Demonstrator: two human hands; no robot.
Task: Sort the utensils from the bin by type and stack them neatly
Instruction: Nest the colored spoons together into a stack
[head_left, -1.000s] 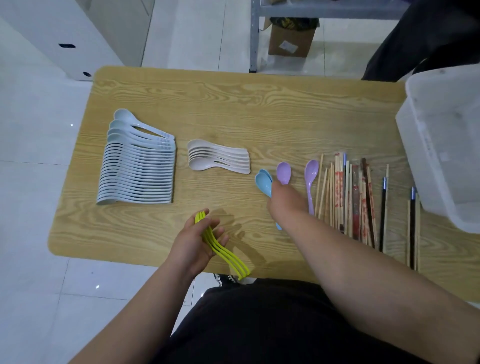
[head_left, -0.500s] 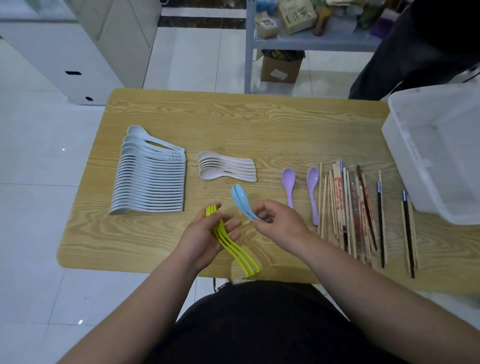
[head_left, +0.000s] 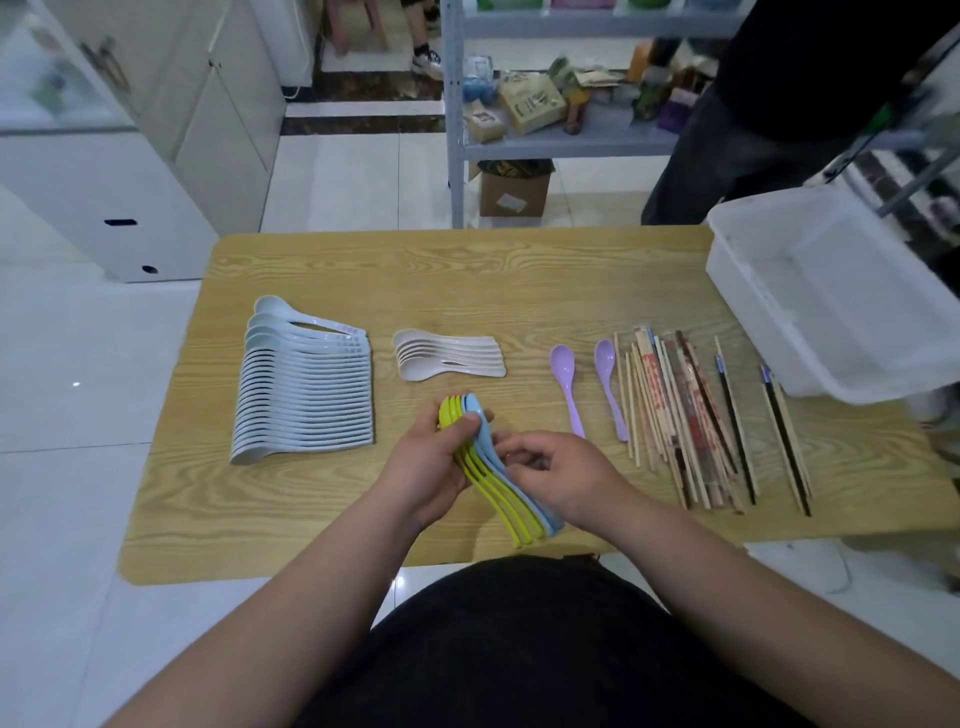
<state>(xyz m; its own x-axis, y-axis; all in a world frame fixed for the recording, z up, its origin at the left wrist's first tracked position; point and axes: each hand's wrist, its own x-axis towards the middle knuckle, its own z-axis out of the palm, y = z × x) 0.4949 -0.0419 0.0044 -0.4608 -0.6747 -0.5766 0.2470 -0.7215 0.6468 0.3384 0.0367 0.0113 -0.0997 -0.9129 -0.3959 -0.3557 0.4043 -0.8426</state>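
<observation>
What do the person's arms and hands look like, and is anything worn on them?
The left forearm and right forearm are bare, with no sleeves in view. The left hand and right hand wear no gloves, and no watch, ring or bracelet shows. Below, black clothing covers the body.

Glossy white floor tiles (head_left: 78, 364) are reflecting small points of light, with a dark border strip running along the far wall. White cabinets (head_left: 130, 171) are standing at left. A wood-grain table (head_left: 467, 270) is occupying the centre. Behind it, a grey metal shelving unit (head_left: 457, 130) is carrying assorted packages (head_left: 530, 106), and a cardboard box (head_left: 514, 195) is sitting beneath. A person in dark clothing (head_left: 727, 156) is standing at the far right.
</observation>
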